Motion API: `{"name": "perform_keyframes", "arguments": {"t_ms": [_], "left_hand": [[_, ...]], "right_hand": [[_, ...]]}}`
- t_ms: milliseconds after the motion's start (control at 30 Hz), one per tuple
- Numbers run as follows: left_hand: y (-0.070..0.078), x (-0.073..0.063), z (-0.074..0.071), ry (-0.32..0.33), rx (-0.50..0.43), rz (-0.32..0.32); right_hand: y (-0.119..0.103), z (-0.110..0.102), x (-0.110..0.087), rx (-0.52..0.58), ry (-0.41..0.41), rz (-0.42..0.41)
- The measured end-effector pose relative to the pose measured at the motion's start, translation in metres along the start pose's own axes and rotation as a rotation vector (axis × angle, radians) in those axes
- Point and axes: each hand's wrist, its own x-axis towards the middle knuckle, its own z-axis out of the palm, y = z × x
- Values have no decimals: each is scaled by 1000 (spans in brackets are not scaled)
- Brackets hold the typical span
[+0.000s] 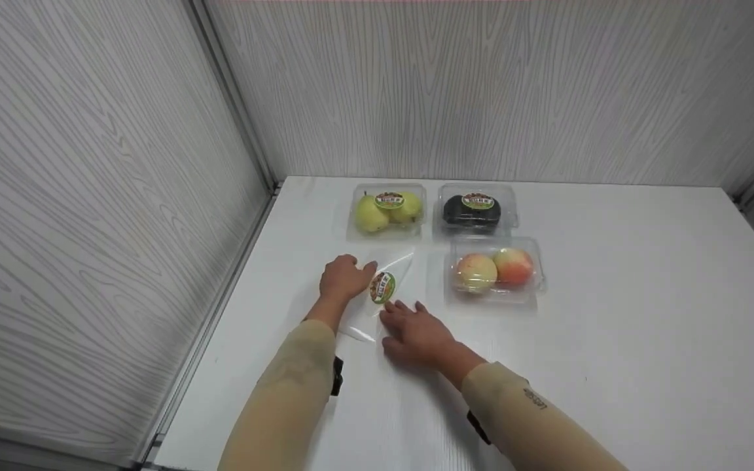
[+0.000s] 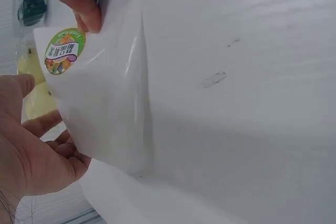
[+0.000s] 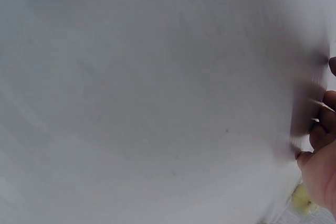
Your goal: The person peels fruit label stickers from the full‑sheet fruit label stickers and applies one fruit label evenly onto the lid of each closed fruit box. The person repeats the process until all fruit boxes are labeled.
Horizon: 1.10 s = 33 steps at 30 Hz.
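A clear plastic sheet (image 1: 359,319) lies on the white table in front of me, with an oval fruit-label sticker (image 1: 382,288) on it. My left hand (image 1: 344,280) is at the sheet's left edge, its thumb reaching close to the sticker. In the left wrist view its thumb stands apart from the fingers, which are at the edge of the film. My right hand (image 1: 416,333) has its fingers spread, fingertips at the sheet just below the sticker. In the right wrist view only part of the right hand (image 3: 323,166) shows, low over the table.
Behind the sheet stands a clear box of yellow-green pears (image 1: 372,214), labelled. Beside it is a labelled box with dark produce (image 1: 472,213). Nearer, to the right, sits a box of two peaches (image 1: 513,267) without a visible label. Wood-grain walls (image 1: 122,163) border the table's left and back.
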Motion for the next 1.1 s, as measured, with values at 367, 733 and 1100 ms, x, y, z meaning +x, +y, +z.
{"name": "perform_keyframes", "arguments": {"t_ms": [367, 733, 1100], "left_hand": [[10, 5, -26, -25, -124, -16], [23, 6, -52, -188, -4, 51], [18, 4, -54, -263, 77, 52]], "right_hand": [[-3, 3, 3, -5, -17, 21], [0, 1, 2, -5, -23, 9], [0, 2, 2, 0, -22, 15]]}}
